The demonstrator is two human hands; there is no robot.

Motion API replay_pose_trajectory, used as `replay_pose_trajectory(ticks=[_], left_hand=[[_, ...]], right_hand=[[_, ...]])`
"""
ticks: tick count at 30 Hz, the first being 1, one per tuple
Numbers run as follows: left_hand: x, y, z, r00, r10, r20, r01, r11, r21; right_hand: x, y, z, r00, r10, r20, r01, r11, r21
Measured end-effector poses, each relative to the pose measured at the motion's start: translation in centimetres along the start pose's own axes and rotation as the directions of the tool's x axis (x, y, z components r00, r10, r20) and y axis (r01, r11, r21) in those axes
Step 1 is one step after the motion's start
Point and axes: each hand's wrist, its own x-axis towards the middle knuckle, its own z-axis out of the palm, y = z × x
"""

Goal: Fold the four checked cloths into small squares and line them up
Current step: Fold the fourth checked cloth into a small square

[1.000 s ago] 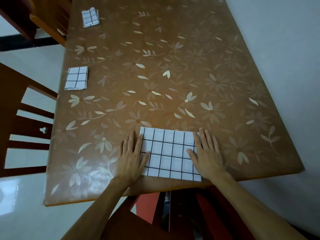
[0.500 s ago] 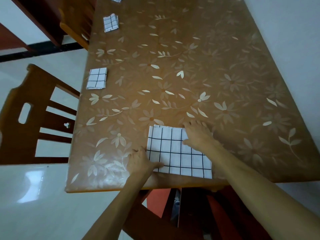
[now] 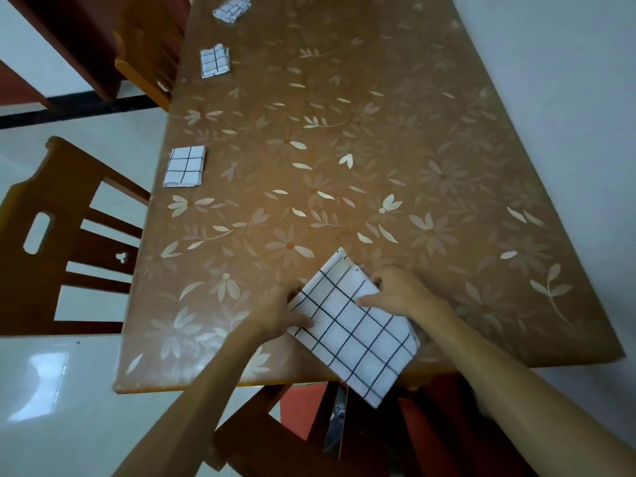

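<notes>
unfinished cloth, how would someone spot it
On the brown flowered table, look to the near edge. The checked cloth sits askew there, gripped by the left hand and right hand. Unlike the three folded squares along the left edge, it is large and overhangs.

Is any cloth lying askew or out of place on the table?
The big cloth, gripped by left hand and right hand, lies diagonal, one corner hanging past the table edge. The farthest cloth looks rumpled, not square.

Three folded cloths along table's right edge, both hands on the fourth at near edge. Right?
Wrong side: in the head view the folded cloths line the table on its left edge. Left hand and right hand do hold the fourth cloth.
</notes>
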Motion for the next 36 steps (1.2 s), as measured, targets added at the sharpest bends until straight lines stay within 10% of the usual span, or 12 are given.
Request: replay_pose_trajectory(ticks=[5, 8, 13, 36], left_hand=[[2.4, 1.1, -1.8, 0.997, 0.078, -0.011, -0.078, 0.997, 0.004], [2.6, 2.1, -2.1, 0.990, 0.026, -0.140, -0.065, 0.956, -0.285], [1.2, 0.2, -0.2, 0.982, -0.158, 0.103, 0.188, 0.779, -0.598], [1.4, 0.5, 2.4, 0.982, -0.138, 0.131, 0.180, 0.895, -0.408]], right_hand=[[-1.1, 1.7, -0.9, 0.996, -0.025, 0.082, -0.003, 0.948, 0.319], [-2.2, 2.5, -1.2, 0.998, -0.016, 0.057, -0.015, 0.864, 0.504], [-3.8, 4.2, -0.8, 0.994, 0.096, 0.049, -0.105, 0.756, 0.646], [-6.1, 5.2, -0.2, 0.973, 0.221, 0.059, -0.213, 0.776, 0.594]])
